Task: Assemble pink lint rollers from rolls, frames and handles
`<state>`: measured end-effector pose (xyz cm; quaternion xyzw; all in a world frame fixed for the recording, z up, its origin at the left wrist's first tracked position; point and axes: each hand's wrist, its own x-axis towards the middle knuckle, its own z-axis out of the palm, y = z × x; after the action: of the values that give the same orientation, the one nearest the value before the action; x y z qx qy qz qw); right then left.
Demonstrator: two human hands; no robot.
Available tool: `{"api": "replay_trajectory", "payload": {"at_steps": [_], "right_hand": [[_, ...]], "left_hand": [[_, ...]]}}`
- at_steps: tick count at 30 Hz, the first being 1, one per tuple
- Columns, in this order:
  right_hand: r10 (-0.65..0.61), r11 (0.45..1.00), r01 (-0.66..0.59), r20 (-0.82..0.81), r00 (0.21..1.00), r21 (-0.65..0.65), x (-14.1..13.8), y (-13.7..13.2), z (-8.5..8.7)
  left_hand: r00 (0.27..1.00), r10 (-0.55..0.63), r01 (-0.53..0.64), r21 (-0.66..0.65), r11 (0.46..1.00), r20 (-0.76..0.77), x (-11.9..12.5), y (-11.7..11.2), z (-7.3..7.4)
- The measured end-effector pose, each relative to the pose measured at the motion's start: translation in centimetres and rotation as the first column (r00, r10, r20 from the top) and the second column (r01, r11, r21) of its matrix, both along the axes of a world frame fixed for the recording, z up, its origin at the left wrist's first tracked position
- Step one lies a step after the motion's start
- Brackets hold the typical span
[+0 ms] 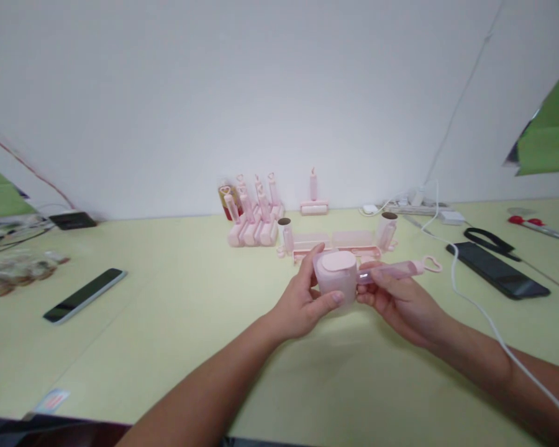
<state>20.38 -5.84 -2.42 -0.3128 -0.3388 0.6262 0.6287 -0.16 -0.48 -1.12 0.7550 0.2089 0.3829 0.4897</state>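
My left hand (302, 301) grips a pink lint-roller case (336, 276), thumb in front and fingers behind. My right hand (400, 298) holds the roller's translucent pink handle (400, 270), which ends in a heart-shaped loop (432, 265) pointing right. Both hands hover just above the pale yellow table (177, 323). Behind them lie loose pink cover pieces (335, 242) and two rolls with cardboard cores (286, 233).
A cluster of finished pink rollers (256, 214) stands at the back by the wall, one more (313, 198) apart. A phone (84, 295) lies at left, a dark tablet (496, 269) at right. A white cable (475, 304) crosses my right forearm. Red scissors (524, 220) far right.
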Motion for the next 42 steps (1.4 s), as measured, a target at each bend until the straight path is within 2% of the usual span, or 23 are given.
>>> {"api": "replay_trajectory", "payload": {"at_steps": [4,7,9,11,13,14,16,18,21,24,33,42], "right_hand": [[-0.055,0.998,0.055,-0.027,0.998,-0.005,0.9,0.0,-0.3],[-0.09,0.996,0.09,-0.025,0.996,0.007,1.7,0.3,-0.1],[-0.134,0.991,0.134,-0.017,0.991,0.015,2.4,0.6,0.1],[-0.191,0.982,0.191,-0.001,0.982,0.012,3.2,1.0,0.2],[-0.252,0.968,0.252,0.019,0.968,-0.003,4.0,1.6,0.2],[-0.279,0.96,0.28,0.027,0.96,-0.011,4.5,1.8,0.2],[-0.328,0.944,0.329,0.042,0.944,-0.017,5.3,2.2,0.2],[-0.367,0.929,0.369,0.066,0.928,-0.009,5.9,2.5,0.2],[-0.408,0.912,0.411,0.111,0.906,-0.001,6.2,2.7,0.3],[-0.41,0.91,0.415,0.138,0.902,-0.014,6.1,2.6,0.3],[-0.356,0.93,0.366,0.165,0.92,-0.039,5.4,2.3,-0.2],[-0.324,0.939,0.34,0.191,0.926,-0.055,5.1,2.1,-0.7]], "left_hand": [[0.997,0.026,-0.016,-0.143,0.99,0.066,0.4,0.3,-0.4],[0.994,0.074,-0.06,-0.149,0.987,0.087,0.0,1.4,-0.3],[0.987,0.139,-0.129,-0.121,0.984,0.078,-0.7,2.5,-0.1],[0.969,0.246,-0.246,-0.041,0.968,0.0,-1.7,3.7,0.1],[0.903,0.397,-0.375,0.147,0.915,-0.166,-2.6,4.9,0.2],[0.856,0.461,-0.403,0.255,0.879,-0.236,-3.0,5.3,0.2],[0.796,0.51,-0.357,0.427,0.831,-0.326,-3.5,5.8,0.1],[0.793,0.47,-0.234,0.518,0.822,-0.388,-3.6,5.9,-0.2],[0.785,0.403,-0.071,0.578,0.813,-0.47,-3.2,5.5,-0.6],[0.759,0.391,0.014,0.614,0.789,-0.52,-2.7,5.2,-1.0],[0.743,0.45,-0.009,0.665,0.747,-0.495,-1.8,5.5,-1.5],[0.662,0.553,-0.066,0.696,0.715,-0.505,-0.9,5.4,-1.7]]}}
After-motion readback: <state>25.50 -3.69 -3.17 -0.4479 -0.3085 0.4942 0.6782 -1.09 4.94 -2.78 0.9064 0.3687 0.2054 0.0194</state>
